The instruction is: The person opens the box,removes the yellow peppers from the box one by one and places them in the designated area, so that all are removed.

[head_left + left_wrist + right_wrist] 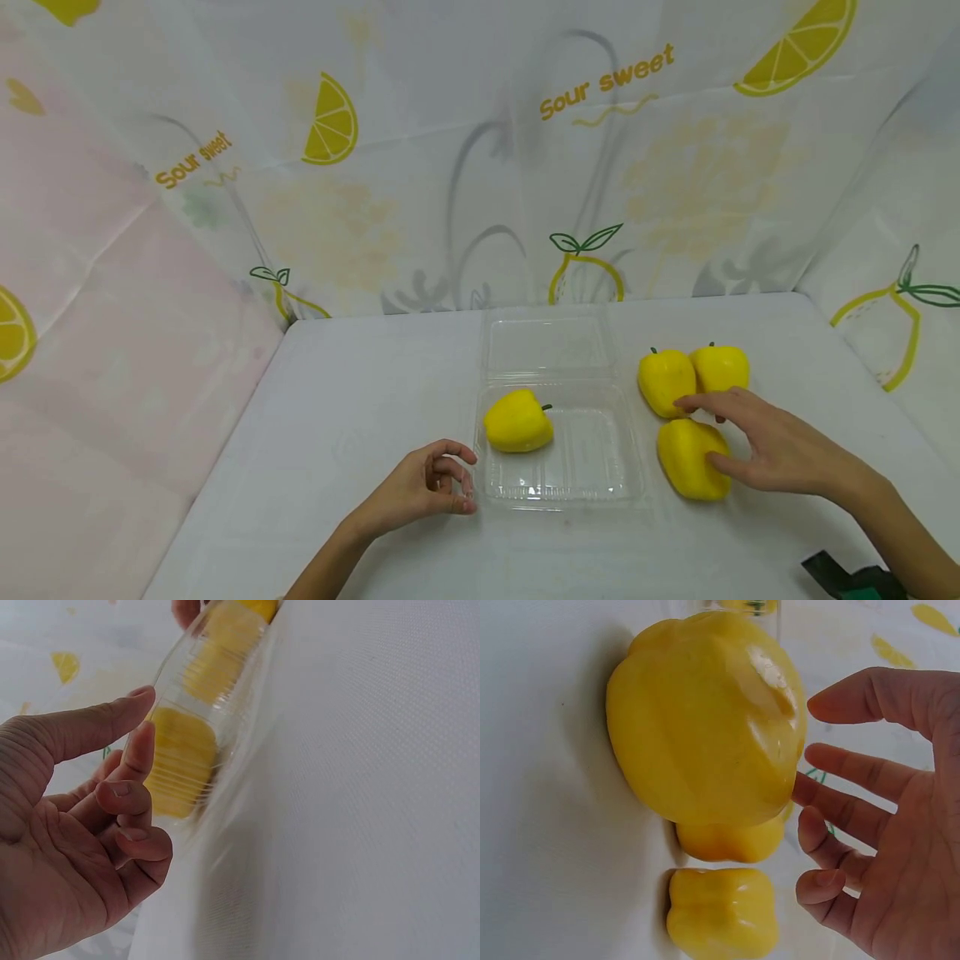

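A clear plastic clamshell container (pixel 561 492) lies with its lid (pixel 551 346) folded back. Inside, on its left side, one yellow bell pepper (pixel 517 422) rests on its side, its green stem facing right. My left hand (pixel 423 487) is at the container's left edge; in the left wrist view, thumb and index finger pinch the rim (pixel 157 671). My right hand (pixel 780 446) spreads its fingers over the nearest loose yellow bell pepper (pixel 686 458), large in the right wrist view. Contact there is unclear. Behind it stand two more yellow bell peppers, one left (pixel 665 379) and one right (pixel 723 367).
The white tabletop (pixel 337 400) extends on both sides of the container. A lemon-printed cloth (pixel 420 167) hangs behind it and along the sides. A dark strap (pixel 855 579) shows by my right wrist at the lower right.
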Motion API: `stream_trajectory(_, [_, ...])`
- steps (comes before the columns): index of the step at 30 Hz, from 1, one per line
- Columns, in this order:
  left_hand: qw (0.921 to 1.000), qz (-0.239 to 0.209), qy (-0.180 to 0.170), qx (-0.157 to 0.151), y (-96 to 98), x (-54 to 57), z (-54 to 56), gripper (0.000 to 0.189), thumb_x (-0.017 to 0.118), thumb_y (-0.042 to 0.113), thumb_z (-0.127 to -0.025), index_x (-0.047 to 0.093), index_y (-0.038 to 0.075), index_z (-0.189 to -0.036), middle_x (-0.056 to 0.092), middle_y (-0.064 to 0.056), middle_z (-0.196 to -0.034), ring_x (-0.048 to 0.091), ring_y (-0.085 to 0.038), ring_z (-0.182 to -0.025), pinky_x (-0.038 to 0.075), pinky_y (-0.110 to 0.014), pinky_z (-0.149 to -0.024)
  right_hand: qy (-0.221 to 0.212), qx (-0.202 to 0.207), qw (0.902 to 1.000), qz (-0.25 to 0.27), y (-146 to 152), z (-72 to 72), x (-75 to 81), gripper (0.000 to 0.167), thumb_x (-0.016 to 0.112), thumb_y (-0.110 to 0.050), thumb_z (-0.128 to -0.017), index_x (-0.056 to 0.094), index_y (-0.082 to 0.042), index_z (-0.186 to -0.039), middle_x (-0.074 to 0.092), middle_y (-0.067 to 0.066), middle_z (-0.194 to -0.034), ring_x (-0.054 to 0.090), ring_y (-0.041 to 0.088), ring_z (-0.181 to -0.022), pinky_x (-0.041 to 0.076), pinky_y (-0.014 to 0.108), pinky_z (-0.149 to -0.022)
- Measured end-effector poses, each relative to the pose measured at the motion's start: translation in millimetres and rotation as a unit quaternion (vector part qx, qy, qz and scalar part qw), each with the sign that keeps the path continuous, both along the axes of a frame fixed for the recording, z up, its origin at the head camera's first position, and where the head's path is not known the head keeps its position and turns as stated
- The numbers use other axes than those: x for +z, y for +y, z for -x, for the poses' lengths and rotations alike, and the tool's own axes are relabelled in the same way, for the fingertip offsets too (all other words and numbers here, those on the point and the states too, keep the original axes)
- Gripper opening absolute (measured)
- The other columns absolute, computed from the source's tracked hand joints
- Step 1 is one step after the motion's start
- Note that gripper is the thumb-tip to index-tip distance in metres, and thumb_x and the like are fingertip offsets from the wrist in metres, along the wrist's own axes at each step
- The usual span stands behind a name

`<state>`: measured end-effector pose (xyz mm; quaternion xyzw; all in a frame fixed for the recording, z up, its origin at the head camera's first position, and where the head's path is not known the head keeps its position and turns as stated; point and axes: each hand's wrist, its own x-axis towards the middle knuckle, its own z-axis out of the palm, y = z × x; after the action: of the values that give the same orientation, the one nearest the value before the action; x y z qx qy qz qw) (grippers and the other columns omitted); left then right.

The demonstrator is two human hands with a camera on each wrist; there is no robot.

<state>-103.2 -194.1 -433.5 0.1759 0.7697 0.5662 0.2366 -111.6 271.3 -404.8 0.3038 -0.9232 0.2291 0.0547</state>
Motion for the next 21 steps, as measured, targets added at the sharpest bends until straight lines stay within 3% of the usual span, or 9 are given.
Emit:
stream_trajectory(13, [1.0, -0.002, 0.002, 0.0, -0.3, 0.0, -0.3, 0.055, 0.085, 0.014, -0.078, 0.055, -0.001, -0.122, 0.069, -0.009, -0.09, 0.048, -0.01, -0.063, 0.04, -0.019, -0.058, 0.0, -0.04, 0.9992, -0.001, -31.0, 2.6, 12.9, 0.049, 0.078, -0.032, -0.085, 0.06, -0.018, -0.128, 0.064, -0.008, -0.109, 0.057, 0.008, -0.087, 0.051, 0.032, -0.069])
stream_trajectory(17, [1.0, -0.003, 0.0, 0.0, 0.0, -0.1, -0.3, 0.055, 0.085, 0.013, -0.078, 0.055, -0.002, -0.122, 0.069, -0.01, -0.09, 0.047, -0.01, -0.063, 0.04, -0.019, -0.058, -0.02, -0.058, 0.9981, -0.004, -43.8, 3.5, 12.6, 0.048, 0.075, -0.04, -0.087, 0.061, -0.017, -0.127, 0.064, -0.007, -0.107, 0.059, 0.009, -0.087, 0.053, 0.034, -0.072])
stream_trajectory(21, [1.0, -0.006, -0.007, 0.0, 0.1, -0.5, 0.0, 0.057, 0.085, 0.015, -0.078, 0.055, 0.0, -0.124, 0.069, -0.007, -0.091, 0.048, -0.011, -0.063, 0.041, -0.019, -0.059, -0.005, -0.055, 0.9985, 0.005, -53.4, 4.9, 8.1, 0.048, 0.075, -0.039, -0.087, 0.062, -0.017, -0.128, 0.064, -0.008, -0.103, 0.058, 0.006, -0.083, 0.052, 0.03, -0.07])
